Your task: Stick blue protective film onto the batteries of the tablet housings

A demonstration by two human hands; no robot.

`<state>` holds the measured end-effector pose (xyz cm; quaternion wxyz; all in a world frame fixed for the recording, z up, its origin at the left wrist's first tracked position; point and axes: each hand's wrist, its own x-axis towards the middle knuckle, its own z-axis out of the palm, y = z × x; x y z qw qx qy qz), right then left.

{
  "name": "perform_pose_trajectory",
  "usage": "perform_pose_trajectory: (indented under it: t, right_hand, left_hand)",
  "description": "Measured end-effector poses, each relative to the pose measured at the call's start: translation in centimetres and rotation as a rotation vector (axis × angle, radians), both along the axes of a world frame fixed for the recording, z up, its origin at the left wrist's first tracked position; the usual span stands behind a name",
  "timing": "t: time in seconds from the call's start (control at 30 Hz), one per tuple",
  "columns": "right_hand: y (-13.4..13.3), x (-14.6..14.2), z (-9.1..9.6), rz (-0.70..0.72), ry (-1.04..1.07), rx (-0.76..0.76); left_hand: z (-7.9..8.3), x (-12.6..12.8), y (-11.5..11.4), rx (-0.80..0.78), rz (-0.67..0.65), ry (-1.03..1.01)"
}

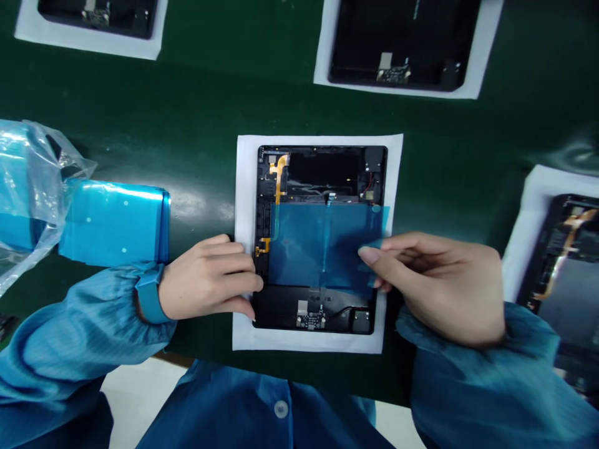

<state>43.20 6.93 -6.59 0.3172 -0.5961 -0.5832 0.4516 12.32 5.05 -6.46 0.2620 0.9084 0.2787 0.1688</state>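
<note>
An opened black tablet housing (pixel 318 318) lies on a white sheet (pixel 243 187) in the middle of the green belt. A translucent blue film (pixel 309 246) covers its middle, over the battery area. My right hand (pixel 444 287) pinches the right edge of that film between thumb and fingers. Resting on the housing's left edge, my left hand (pixel 210 277) has its fingers curled and pressed together, holding the frame down. An orange flex cable (pixel 279 178) runs along the upper left inside the housing.
A stack of blue film sheets (pixel 115 221) lies at the left beside a clear plastic bag (pixel 28 187). Other opened tablets on white sheets sit at the top left (pixel 98 15), top right (pixel 402 43) and right edge (pixel 566 249).
</note>
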Motion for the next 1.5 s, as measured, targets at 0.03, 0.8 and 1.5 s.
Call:
perform_pose_trajectory:
  t: [0.03,0.8,1.5]
  right_hand:
    - [0.0,-0.1,0.0,0.0,0.007,0.008]
    - [1.1,-1.5,-0.5,-0.11,0.026,0.028]
    - [1.3,-4.1,0.7,0.66,-0.587,0.636]
  left_hand:
    - [0.0,0.0,0.0,-0.001,-0.001,0.004]
    - [2.0,3.4,2.8,0.318,0.121,0.423]
    - [1.7,0.9,3.5,0.062,0.411,0.381]
